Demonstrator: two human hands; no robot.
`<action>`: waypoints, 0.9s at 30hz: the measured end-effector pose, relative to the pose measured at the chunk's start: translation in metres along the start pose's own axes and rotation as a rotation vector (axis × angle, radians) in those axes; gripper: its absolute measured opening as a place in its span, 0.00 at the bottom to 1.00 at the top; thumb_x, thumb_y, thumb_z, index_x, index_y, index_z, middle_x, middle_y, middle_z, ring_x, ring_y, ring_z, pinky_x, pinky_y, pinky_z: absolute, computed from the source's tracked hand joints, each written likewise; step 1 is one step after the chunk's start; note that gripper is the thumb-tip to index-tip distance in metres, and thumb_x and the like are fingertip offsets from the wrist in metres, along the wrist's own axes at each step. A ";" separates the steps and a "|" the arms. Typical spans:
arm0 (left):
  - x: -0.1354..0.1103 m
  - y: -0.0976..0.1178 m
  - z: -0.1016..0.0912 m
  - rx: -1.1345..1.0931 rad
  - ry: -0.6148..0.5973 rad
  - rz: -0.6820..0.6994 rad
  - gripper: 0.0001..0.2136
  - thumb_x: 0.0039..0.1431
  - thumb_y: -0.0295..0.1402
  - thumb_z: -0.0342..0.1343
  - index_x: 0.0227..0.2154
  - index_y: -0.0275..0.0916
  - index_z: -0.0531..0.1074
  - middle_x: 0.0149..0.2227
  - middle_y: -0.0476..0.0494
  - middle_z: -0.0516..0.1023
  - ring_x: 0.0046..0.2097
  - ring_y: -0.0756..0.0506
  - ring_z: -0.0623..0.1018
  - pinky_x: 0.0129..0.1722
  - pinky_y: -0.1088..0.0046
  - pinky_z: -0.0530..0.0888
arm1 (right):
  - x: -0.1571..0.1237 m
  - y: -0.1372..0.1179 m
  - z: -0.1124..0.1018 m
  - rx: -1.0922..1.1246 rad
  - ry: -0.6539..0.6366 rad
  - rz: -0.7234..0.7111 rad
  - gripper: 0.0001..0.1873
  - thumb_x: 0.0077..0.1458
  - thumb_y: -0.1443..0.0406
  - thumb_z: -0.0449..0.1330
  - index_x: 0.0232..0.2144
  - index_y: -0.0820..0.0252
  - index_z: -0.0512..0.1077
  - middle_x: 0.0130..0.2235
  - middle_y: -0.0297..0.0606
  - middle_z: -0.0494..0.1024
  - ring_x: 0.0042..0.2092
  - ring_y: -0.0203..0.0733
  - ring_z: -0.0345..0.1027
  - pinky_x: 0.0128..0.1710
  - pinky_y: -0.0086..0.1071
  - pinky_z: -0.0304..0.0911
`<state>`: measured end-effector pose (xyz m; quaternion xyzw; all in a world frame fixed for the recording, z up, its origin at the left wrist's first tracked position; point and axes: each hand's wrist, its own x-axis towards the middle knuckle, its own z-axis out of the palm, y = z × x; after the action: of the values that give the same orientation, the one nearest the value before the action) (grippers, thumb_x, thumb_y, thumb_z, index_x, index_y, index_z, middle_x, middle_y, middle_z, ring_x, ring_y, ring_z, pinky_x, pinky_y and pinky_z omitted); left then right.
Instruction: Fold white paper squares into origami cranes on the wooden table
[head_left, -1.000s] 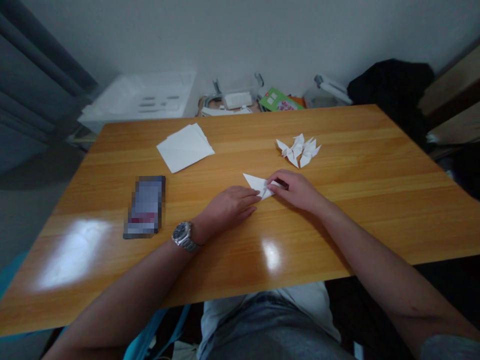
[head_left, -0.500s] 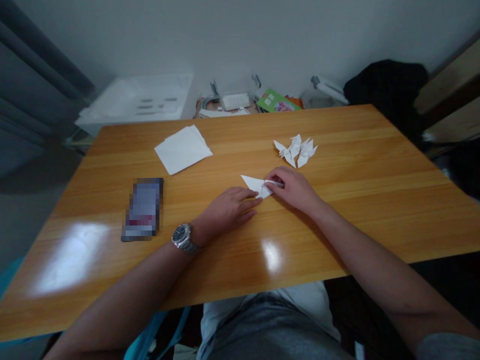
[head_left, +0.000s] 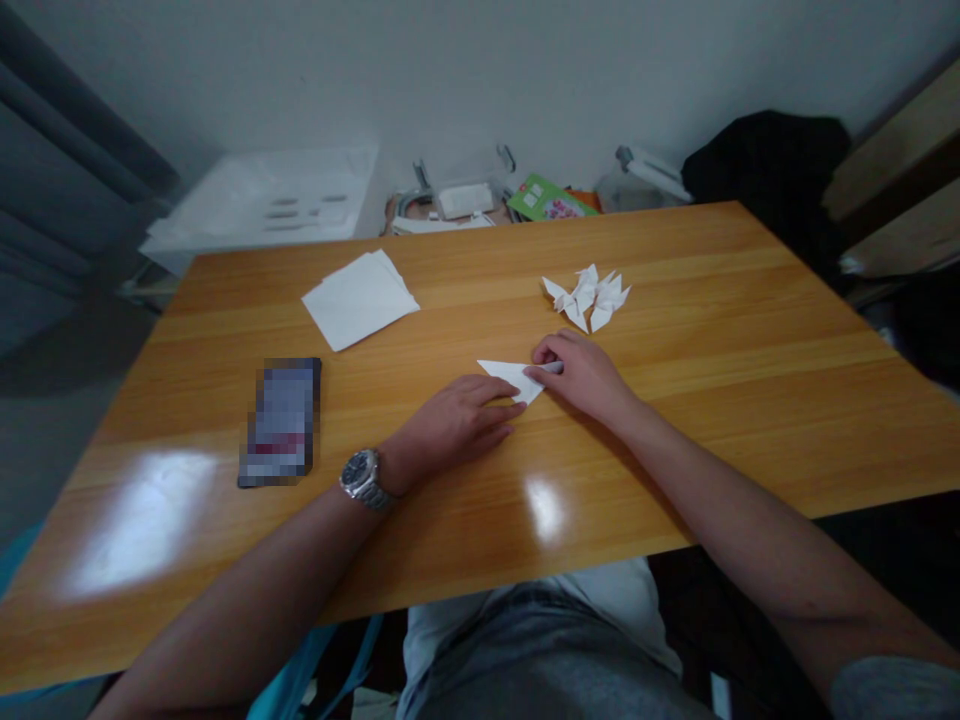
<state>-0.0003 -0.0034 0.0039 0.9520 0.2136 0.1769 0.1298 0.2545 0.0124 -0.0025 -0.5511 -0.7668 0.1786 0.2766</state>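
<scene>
A folded white paper piece (head_left: 508, 376), pointed at its left end, lies flat on the wooden table (head_left: 675, 420). My left hand (head_left: 456, 420), with a watch on the wrist, rests flat with fingers stretched, its fingertips pressing the paper's near edge. My right hand (head_left: 581, 372) has its fingers curled and pinched on the paper's right end. Beyond it lie several finished folded paper figures (head_left: 589, 297).
A stack of white paper squares (head_left: 358, 298) sits at the far left of the table, and a phone (head_left: 281, 420) lies at the near left. Behind the table stand a white box (head_left: 262, 200), a green packet (head_left: 549, 200) and a dark bag (head_left: 765, 170).
My hands hardly shifted on the paper; the right fingers slid slightly along its right end. The view tilted a little.
</scene>
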 end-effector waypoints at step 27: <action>0.001 0.000 0.001 0.017 -0.050 -0.045 0.18 0.71 0.33 0.51 0.62 0.41 0.69 0.62 0.41 0.74 0.59 0.41 0.76 0.60 0.59 0.73 | -0.001 0.000 0.000 -0.013 -0.019 -0.029 0.04 0.60 0.65 0.65 0.34 0.58 0.74 0.36 0.38 0.73 0.40 0.45 0.68 0.40 0.36 0.62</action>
<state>0.0008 -0.0032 0.0027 0.9521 0.2331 0.1482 0.1310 0.2549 0.0112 -0.0023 -0.5399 -0.7785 0.1747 0.2682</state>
